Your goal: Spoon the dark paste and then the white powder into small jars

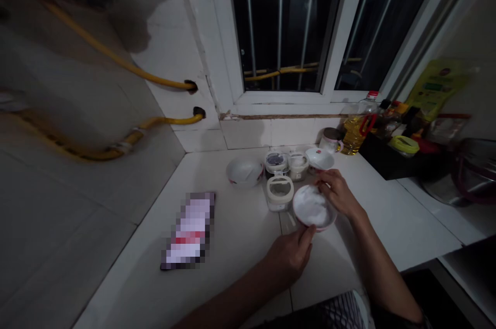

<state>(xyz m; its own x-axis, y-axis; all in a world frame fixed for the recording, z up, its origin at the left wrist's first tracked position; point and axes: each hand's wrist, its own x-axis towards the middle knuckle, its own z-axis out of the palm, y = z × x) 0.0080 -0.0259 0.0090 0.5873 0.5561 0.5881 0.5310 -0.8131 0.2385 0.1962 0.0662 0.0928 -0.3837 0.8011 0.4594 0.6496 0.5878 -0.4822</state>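
Note:
A bowl (314, 209) with white contents and a reddish outer rim is on the white counter. My left hand (292, 252) grips its near rim, thumb on the edge and fingers curled below. Over the far right rim, my right hand (336, 190) is closed in a pinch; what it holds, if anything, is too dim to make out. Just left of the bowl is a clear jar (279, 192) with a white-rimmed lid. Behind that jar stand a jar with dark contents (276, 162) and another with pale contents (297, 165).
A larger bowl (245, 172) and a small white bowl (320, 158) sit toward the wall. A lidded mug (330, 140) and an oil bottle (355, 130) are at back right. A blurred-out phone-like object (189, 231) lies left. Yellow hoses (116, 63) run along the wall.

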